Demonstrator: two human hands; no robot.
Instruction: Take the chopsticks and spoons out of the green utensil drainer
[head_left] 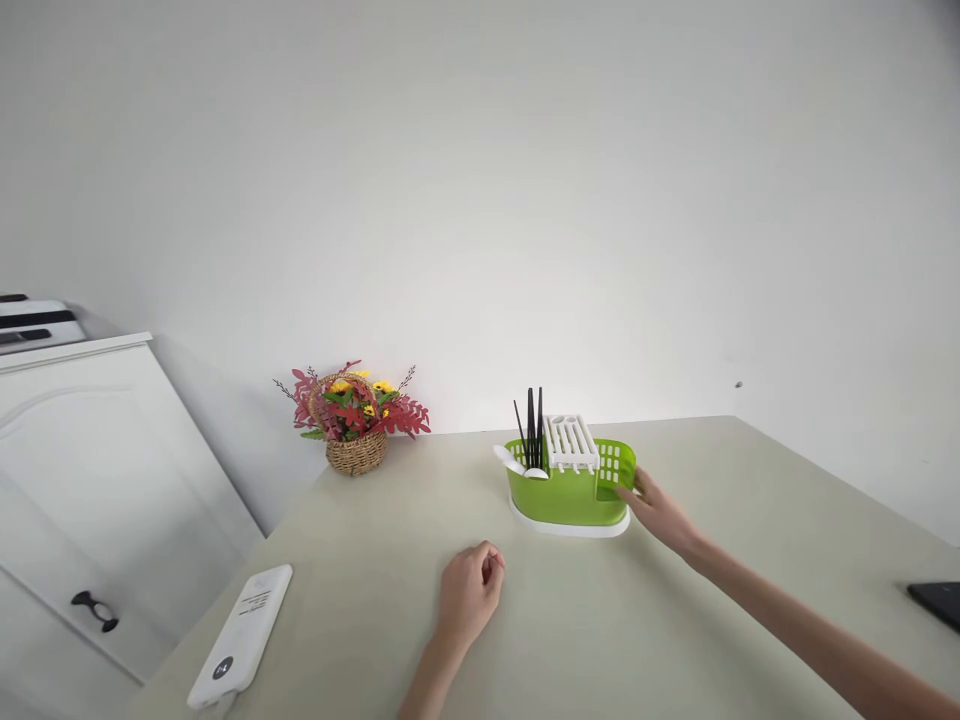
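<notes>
A green plastic utensil holder (566,500) with a white base stands on the table toward the back. Several black chopsticks (534,430) and white spoons (510,460) stick up from its left compartment. Over its middle sits a white slotted rack (571,442). My right hand (658,512) grips the holder's right end, the thumb at the front cut-out and the other fingers partly hidden around the outside. Closer to me, my left hand (471,588) rests on the table as a loose fist, apart from the holder and with nothing visible in it.
A wicker basket (357,454) of artificial flowers stands at the back left. A white power bank (241,635) with a cable lies at the table's left edge. A dark phone-like object (937,602) is at far right. Left of the table is a white cabinet (90,470); a wall rises behind.
</notes>
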